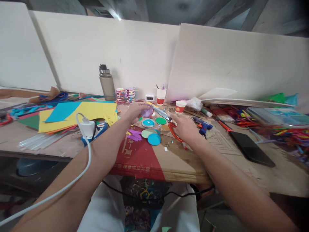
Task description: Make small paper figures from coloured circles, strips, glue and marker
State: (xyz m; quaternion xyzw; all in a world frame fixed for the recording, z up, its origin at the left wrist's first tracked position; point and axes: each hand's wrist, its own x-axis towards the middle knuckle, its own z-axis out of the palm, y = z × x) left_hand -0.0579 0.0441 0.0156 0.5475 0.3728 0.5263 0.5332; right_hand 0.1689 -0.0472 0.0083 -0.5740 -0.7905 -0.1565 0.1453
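Scissors (161, 113) with orange-red handles are in my right hand (182, 126), its fingers wrapped round the handles. The blades point left toward my left hand (137, 110). My left fingers are pinched together at a small yellow paper strip (151, 104) beside the blade tips. Just under the blades lies a purple disc (146, 112). Closer to me are a blue disc with a white rim (148, 122), a green disc (161, 120), a pale green disc (146, 133) and a plain blue disc (154, 139). Purple paper strips (134, 135) lie to their left.
Yellow paper sheets (98, 111), a charger plug (87, 128) and a bottle (107, 84) stand left. Two strip-wrapped cups (130, 95) and red-white cups (180, 106) are behind. A glue gun (204, 126), a phone (251, 149) and colourful pipe cleaners (281, 138) lie right.
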